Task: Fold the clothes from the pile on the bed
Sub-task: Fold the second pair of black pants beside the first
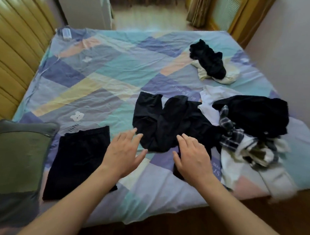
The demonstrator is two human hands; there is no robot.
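A crumpled black garment [161, 119] lies spread on the patchwork bed sheet [102, 73] in front of me. My left hand [124, 152] hovers with straight fingers just short of its near edge. My right hand [193, 156] is flat, fingers extended, over the garment's near right part; whether it touches the cloth I cannot tell. A folded black garment [78, 159] lies flat at the near left. The pile of clothes [250, 131], black, plaid and white pieces, sits at the right.
A small heap of black and cream clothes [211, 64] lies at the far right of the bed. A grey-green pillow [13, 160] sits at the near left beside a padded yellow headboard [10, 52]. A white wall [298, 54] runs along the right. Wooden floor lies below the bed edge.
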